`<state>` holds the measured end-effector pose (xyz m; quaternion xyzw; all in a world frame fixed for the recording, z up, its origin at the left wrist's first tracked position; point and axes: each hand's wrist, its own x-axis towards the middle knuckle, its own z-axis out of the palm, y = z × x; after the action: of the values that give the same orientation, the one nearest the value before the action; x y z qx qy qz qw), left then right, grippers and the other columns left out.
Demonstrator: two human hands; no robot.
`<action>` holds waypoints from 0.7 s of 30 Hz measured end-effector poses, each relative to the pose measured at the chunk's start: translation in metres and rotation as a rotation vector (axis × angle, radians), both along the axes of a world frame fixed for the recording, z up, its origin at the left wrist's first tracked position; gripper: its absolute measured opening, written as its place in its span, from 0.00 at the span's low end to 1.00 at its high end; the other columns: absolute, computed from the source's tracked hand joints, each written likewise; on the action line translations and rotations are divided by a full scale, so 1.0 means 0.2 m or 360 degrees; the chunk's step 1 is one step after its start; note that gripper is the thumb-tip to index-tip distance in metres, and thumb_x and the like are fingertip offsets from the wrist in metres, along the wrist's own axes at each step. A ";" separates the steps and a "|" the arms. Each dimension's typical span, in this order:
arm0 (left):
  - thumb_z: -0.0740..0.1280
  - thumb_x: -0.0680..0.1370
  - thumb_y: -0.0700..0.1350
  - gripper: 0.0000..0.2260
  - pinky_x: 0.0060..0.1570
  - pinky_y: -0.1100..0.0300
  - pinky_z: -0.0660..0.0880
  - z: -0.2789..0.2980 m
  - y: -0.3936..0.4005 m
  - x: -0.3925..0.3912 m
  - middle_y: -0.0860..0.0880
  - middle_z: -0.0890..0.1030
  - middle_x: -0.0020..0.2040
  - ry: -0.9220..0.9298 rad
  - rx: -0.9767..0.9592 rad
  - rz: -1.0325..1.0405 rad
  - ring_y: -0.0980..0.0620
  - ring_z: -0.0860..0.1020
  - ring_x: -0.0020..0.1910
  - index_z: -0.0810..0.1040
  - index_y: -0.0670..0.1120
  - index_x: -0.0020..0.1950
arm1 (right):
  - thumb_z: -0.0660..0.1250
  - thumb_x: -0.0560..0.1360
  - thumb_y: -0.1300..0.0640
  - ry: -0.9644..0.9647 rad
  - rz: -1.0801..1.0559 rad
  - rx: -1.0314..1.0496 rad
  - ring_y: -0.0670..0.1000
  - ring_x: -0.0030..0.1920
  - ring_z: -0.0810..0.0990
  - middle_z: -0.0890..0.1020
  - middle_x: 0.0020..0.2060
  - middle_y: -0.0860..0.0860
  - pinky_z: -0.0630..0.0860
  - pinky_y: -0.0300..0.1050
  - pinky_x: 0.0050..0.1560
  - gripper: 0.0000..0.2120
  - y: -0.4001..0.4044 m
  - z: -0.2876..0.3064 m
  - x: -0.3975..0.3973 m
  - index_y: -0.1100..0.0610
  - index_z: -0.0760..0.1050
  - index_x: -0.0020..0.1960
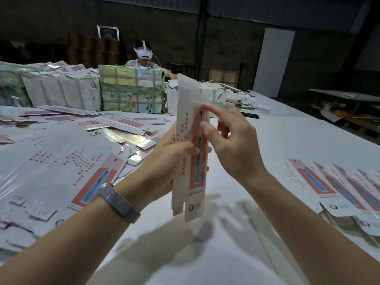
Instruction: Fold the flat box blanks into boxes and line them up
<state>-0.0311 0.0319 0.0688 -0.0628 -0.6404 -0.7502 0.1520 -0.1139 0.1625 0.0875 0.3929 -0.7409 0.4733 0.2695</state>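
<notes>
Holding a Box Up Over the Desk

Spreading wide, the white desk (277, 140) carries a big heap of flat box blanks (61, 161) on the left. Tied bundles (129, 89) stand at the far side. A row of folded boxes (339, 188) lies near the right edge. Above the middle, one tall box (190, 153) stands upright. The left hand (170, 159) grips its middle. The right hand (232, 145) pinches its upper edge with the fingertips (205, 128).

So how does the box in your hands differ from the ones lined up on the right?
The held box stands upright off the table; the lined-up boxes lie flat in a row. The left hand grips one; the others lie untouched. Same pink-red print.
</notes>
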 end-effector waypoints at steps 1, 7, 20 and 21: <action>0.62 0.69 0.38 0.26 0.45 0.46 0.84 0.00 0.00 0.00 0.48 0.85 0.51 -0.0010 0.0023 -0.0085 0.46 0.86 0.48 0.75 0.57 0.64 | 0.65 0.77 0.47 -0.0009 0.0028 -0.0008 0.43 0.40 0.72 0.73 0.40 0.48 0.72 0.36 0.42 0.20 0.00 0.01 0.01 0.46 0.74 0.69; 0.62 0.70 0.44 0.15 0.41 0.47 0.83 0.01 0.03 0.02 0.48 0.83 0.40 -0.0122 -0.0169 -0.0121 0.46 0.85 0.41 0.77 0.58 0.53 | 0.68 0.75 0.50 -0.0177 0.0218 -0.0109 0.41 0.34 0.72 0.74 0.32 0.39 0.76 0.41 0.38 0.20 -0.02 0.00 0.04 0.50 0.78 0.67; 0.49 0.74 0.75 0.35 0.44 0.51 0.83 0.02 0.02 0.03 0.44 0.84 0.48 -0.0357 -0.0520 -0.0094 0.47 0.84 0.40 0.79 0.50 0.59 | 0.65 0.78 0.41 -0.0430 0.0210 0.0298 0.46 0.40 0.81 0.83 0.36 0.46 0.79 0.50 0.45 0.18 0.07 0.14 -0.02 0.54 0.81 0.41; 0.49 0.73 0.74 0.35 0.43 0.51 0.83 0.02 0.02 0.03 0.44 0.84 0.48 -0.0364 -0.0531 -0.0087 0.48 0.84 0.40 0.78 0.50 0.60 | 0.64 0.79 0.41 -0.0441 0.0222 0.0358 0.46 0.42 0.82 0.84 0.38 0.46 0.80 0.50 0.47 0.18 0.09 0.15 -0.02 0.53 0.83 0.43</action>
<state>-0.0246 0.0363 0.0729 -0.0188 -0.7670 -0.6397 0.0454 -0.1185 0.1802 0.1170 0.4021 -0.7902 0.4545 0.0857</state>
